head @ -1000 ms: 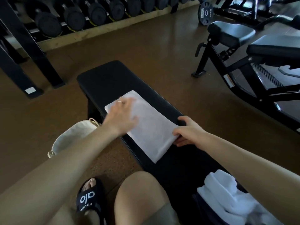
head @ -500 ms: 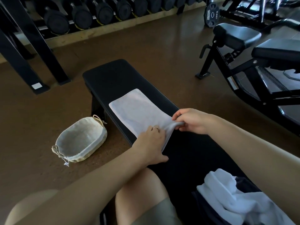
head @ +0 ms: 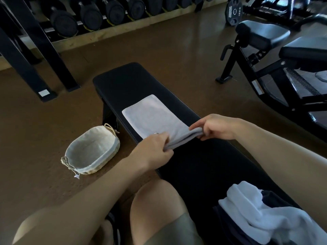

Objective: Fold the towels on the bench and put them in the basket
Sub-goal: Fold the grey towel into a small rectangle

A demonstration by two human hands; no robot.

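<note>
We see a grey towel [head: 152,119] lying lengthwise on the black counter [head: 131,82], mid-frame, w/ its near edge lifted off the pad. Our left hand [head: 155,151] pinches the near-left corner; our right hand [head: 217,128] pinches the near-right corner, so both are clamped on cloth, w/ the edge bunched into a roll between them. The far end lies flat, approx. square to the counter. The lined wicker basket [head: 92,152] sits on the floor at lower left of centre, beside the counter leg, and looks to hold nothing. More unfolded towels [head: 261,214], white, sit in a heap at lower right. Risks, as we judge them: the bunched edge may carry over uneven, giving a crooked fold; if one pinch holds only the top layer, the under layer could sag or drop; pulling too hard may drag the far end and slide the towel toward the counter's left edge, above the floor.
</note>
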